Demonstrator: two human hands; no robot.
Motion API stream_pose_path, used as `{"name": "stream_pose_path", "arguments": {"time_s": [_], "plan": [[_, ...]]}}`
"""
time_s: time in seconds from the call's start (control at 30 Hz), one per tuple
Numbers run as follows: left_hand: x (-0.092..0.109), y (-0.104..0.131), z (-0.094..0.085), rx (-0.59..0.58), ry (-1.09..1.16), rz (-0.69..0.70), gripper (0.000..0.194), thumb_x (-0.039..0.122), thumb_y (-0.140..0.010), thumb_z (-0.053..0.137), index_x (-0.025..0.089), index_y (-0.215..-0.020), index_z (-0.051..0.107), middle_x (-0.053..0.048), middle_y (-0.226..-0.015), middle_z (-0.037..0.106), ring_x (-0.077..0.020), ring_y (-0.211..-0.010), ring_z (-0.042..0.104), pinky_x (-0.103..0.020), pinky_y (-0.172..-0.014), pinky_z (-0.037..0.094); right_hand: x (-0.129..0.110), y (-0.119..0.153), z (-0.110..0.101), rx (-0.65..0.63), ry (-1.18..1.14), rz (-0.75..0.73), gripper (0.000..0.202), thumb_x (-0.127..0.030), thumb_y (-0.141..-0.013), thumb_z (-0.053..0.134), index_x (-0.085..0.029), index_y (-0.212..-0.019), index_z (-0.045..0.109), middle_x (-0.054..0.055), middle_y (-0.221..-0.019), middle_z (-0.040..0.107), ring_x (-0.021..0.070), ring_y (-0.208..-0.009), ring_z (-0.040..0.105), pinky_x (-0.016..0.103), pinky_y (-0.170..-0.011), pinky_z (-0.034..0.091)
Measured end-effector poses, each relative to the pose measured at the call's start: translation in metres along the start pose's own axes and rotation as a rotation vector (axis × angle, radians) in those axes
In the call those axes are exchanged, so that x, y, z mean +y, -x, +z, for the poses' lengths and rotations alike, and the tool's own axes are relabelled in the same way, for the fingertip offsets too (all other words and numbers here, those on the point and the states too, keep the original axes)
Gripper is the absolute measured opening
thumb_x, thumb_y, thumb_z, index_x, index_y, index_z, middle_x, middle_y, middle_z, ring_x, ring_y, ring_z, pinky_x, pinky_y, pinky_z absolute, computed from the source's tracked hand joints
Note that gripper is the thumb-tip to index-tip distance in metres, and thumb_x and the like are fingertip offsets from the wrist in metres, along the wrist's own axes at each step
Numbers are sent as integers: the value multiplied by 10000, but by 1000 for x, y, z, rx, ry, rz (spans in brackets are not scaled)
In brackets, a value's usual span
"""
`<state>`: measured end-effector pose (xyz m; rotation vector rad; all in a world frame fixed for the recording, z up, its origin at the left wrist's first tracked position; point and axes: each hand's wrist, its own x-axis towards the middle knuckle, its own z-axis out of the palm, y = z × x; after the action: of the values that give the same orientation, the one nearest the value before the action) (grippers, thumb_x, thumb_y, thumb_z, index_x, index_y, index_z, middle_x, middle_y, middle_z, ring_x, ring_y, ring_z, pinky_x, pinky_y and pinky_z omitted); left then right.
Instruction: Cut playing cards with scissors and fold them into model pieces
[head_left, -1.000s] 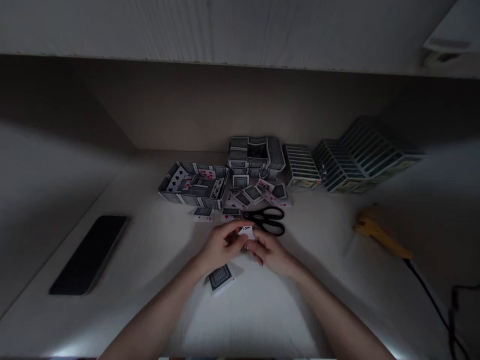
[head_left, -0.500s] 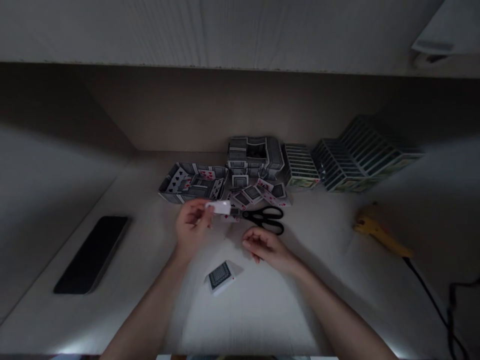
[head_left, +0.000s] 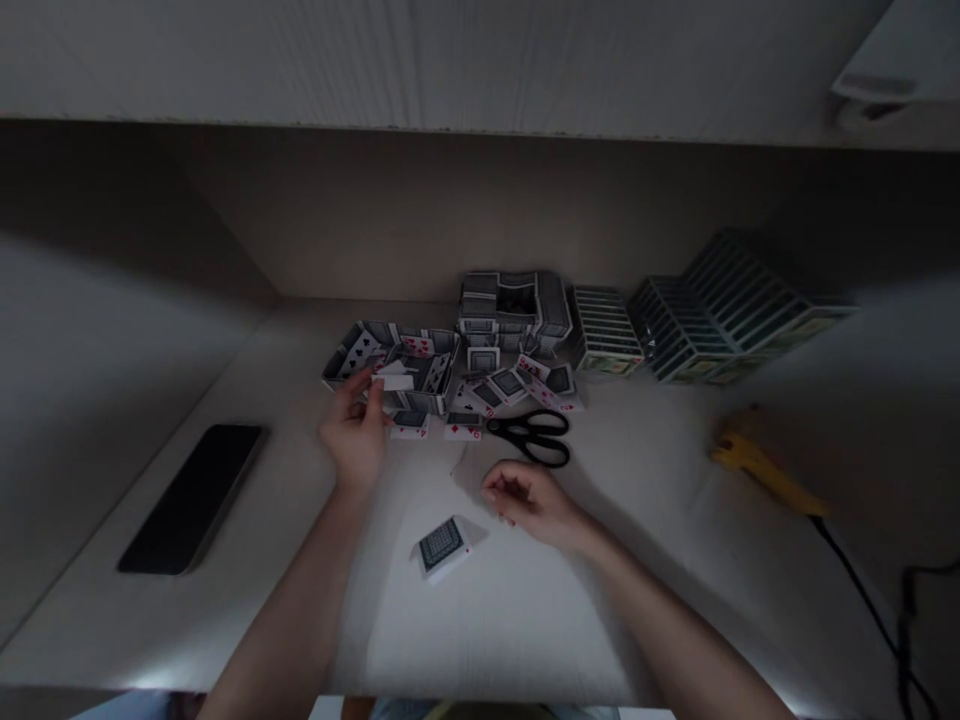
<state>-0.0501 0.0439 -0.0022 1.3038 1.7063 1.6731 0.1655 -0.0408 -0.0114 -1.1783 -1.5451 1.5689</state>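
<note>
My left hand [head_left: 354,430] pinches a small white piece of folded card [head_left: 394,382] between thumb and fingers, over the near side of an open box made of folded playing cards [head_left: 341,370]. My right hand [head_left: 529,497] is curled above the table, with no object visible in its fingers. Just beyond it lie black-handled scissors [head_left: 536,432]. A folded playing card [head_left: 441,545] with a patterned back rests between my forearms. Two more folded cards lie near the box, one of them a folded card [head_left: 463,430] at the scissors' tip.
Loose playing cards [head_left: 491,390] are heaped behind the scissors. A built card structure [head_left: 517,300] stands against the back wall, with slatted stepped pieces [head_left: 727,310] to its right. A yellow glue gun [head_left: 761,465] with a cord lies right, a phone [head_left: 191,500] left. A shelf edge [head_left: 450,128] overhangs.
My left hand has moved left and slightly away with the white card piece, uncovering a folded card near the box. My right hand has stayed nearly in place.
</note>
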Motion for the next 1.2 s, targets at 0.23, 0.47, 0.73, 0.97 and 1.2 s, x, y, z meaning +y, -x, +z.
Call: {"name": "stream_pose_path", "arguments": {"time_s": [0.23, 0.47, 0.73, 0.97, 1.2], "plan": [[-1, 0, -1, 28, -158, 145, 306, 344, -775, 557, 169, -1022, 597, -63, -987, 594, -27, -483, 501, -163, -441, 411, 5, -2, 3, 31, 6, 7, 230, -389, -797, 504, -177, -710, 525, -44, -544, 477, 73, -451, 423, 188, -426, 335], [-1, 29, 5, -511, -370, 552, 217, 296, -759, 552, 216, -942, 639, 17, -613, 620, -88, -501, 544, -201, -530, 422, -3, 2, -1, 276, 185, -96, 436, -465, -841, 411, -177, -522, 483, -42, -439, 390, 84, -434, 368, 216, -432, 281], [-5, 34, 13, -606, -654, 647, 220, 268, -800, 497, 230, -934, 668, -40, -781, 706, -163, -637, 636, -256, -583, 447, -9, 7, -50, 515, 778, -294, 193, -228, -796, 510, -211, -946, 630, 74, -919, 606, 221, -923, 526, 345, -785, 440], [-8, 37, 12, -539, -521, 594, 179, 247, -799, 501, 207, -844, 670, -28, -792, 703, -140, -696, 634, -237, -633, 460, 2, 2, -52, 427, 1055, -248, 324, -177, -807, 490, -214, -1119, 568, 105, -1093, 589, 284, -1037, 484, 462, -840, 398], [1, 40, 10, -420, -427, 469, 150, 277, -769, 550, 193, -812, 665, -17, -699, 674, -127, -615, 604, -234, -596, 447, 2, -1, -49, 333, 996, -284, 275, -144, -816, 472, -200, -1075, 544, 86, -1059, 601, 234, -1003, 533, 413, -864, 418]]}}
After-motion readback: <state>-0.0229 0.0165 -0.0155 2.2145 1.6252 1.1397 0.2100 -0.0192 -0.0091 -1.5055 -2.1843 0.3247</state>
